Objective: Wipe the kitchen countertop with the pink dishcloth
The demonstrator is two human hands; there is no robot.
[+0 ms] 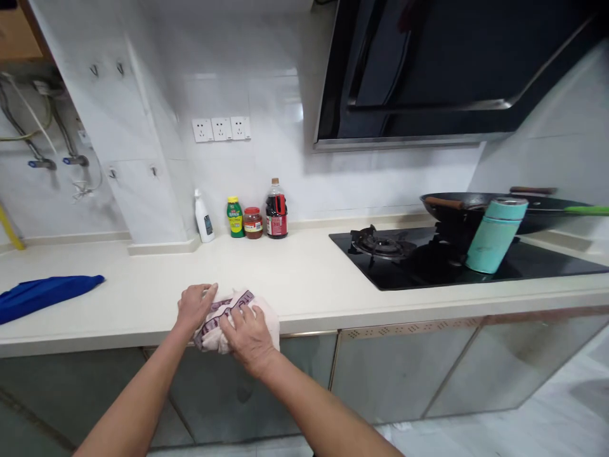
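A crumpled pale pink towel (269, 317) with a purple patterned band lies bunched at the front edge of the white counter (304, 270), part of it hanging over. My left hand (195, 306) grips the towel's left side, fingers bent and partly hidden. My right hand (250, 336) rests over the towel's middle, its fingers curled into the fabric.
Along the back wall stand a white bottle (203, 219), a green bottle (235, 219), a red-lidded jar (253, 224) and a dark sauce bottle (276, 212). Blue cloth (47, 295) lies left. A black gas stove (404, 270) holds a wok (457, 202) and a teal flask (495, 238).
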